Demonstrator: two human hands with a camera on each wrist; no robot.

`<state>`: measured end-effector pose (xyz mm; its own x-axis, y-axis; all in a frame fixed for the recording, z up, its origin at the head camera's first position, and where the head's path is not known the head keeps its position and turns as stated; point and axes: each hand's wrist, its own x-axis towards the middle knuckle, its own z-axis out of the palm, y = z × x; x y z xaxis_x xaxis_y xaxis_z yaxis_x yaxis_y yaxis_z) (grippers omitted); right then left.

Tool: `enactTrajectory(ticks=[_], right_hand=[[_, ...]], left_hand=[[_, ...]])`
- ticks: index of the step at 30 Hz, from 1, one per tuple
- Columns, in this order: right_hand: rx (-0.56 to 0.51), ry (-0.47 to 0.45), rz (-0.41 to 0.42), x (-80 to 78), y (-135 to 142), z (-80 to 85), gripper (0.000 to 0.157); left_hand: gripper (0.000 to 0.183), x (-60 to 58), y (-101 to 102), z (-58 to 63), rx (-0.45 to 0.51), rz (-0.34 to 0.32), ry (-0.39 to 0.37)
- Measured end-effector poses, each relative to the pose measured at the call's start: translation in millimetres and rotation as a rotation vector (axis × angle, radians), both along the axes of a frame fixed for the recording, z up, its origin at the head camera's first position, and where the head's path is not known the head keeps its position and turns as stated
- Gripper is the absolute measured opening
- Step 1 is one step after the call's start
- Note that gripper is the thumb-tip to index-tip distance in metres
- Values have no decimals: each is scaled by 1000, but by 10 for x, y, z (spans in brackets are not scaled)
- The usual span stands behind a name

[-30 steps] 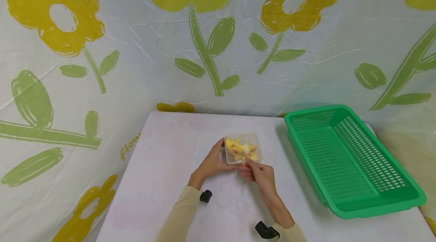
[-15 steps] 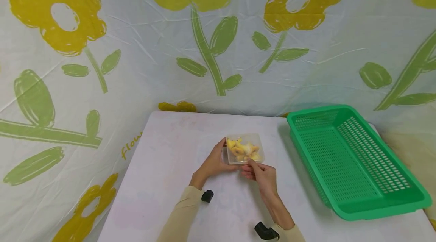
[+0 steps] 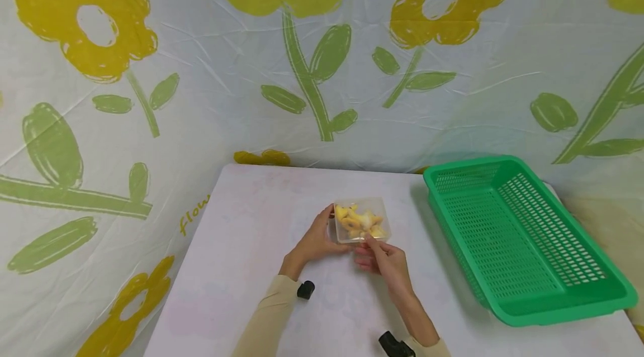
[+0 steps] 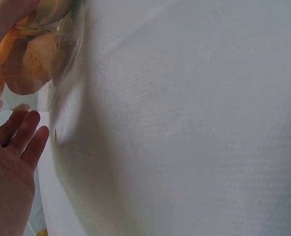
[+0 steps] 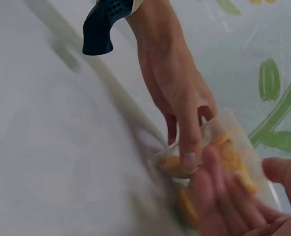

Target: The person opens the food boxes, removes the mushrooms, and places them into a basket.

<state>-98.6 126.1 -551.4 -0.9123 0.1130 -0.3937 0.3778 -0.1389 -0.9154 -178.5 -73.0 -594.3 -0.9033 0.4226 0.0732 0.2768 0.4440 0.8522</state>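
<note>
A clear plastic box (image 3: 375, 205) holding several yellow pieces (image 3: 352, 222), some ring-like, is at the middle of the head view. My left hand (image 3: 314, 241) grips its left side, thumb along the front and fingers behind. At the box's front edge, my right hand (image 3: 393, 269) pinches with the thumb, its other fingers extended below. The right wrist view has the left hand (image 5: 172, 83) reaching down onto the box and the right hand's blurred fingers (image 5: 221, 194) close to it. In the left wrist view, the box (image 4: 62, 73) shows rounded orange-brown contents. Whether a lid covers it, I cannot tell.
A large green mesh basket (image 3: 503, 245) stands at the right side of the white table (image 3: 241, 267). Behind the table hangs a flower-printed cloth (image 3: 211, 89), with more of it on the left.
The view has shifted slightly. Both hands stay on the box, and the right hand's lower fingers and wrist have shifted a little. The basket stands where it was.
</note>
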Motion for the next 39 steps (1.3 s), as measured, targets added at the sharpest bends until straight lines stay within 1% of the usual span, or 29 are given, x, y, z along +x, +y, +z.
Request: enactTrajectory(ticks=[2, 4, 7, 10, 13, 17, 20, 23, 27, 31, 36, 39], right_hand=[[29, -8, 15, 7, 4, 39, 55], [40, -15, 26, 2, 2, 83, 51], [22, -4, 31, -7, -6, 127, 45], [-32, 10, 10, -11, -12, 112, 40], [-68, 48, -18, -16, -13, 52, 37], [-62, 107, -39, -31, -19, -19, 35], [-56, 132, -49, -37, -30, -31, 33], [-75, 132, -64, -37, -41, -22, 30], [-117, 122, -76, -35, -54, -9, 30], [-141, 108, -92, -28, -61, 25, 30], [-120, 106, -95, -51, -62, 93, 32], [-64, 112, -73, -71, -52, 132, 34]], left_hand=[[114, 2, 5, 1, -3, -3, -5], [114, 4, 10, 4, -10, -5, -9], [114, 15, 11, 17, -18, 2, -15], [114, 23, 8, 35, -23, 7, -16], [113, 15, 5, 42, -25, 2, -11], [113, 4, 3, 48, -20, 4, -15], [114, 0, 0, 53, -9, 1, -10], [114, 2, -1, 60, -15, -2, -6], [113, 14, -5, 76, -28, 12, -7], [111, 12, 0, 83, -16, 9, -5], [112, -5, 4, 72, -20, 0, -9], [111, -16, 1, 58, -11, 0, -10]])
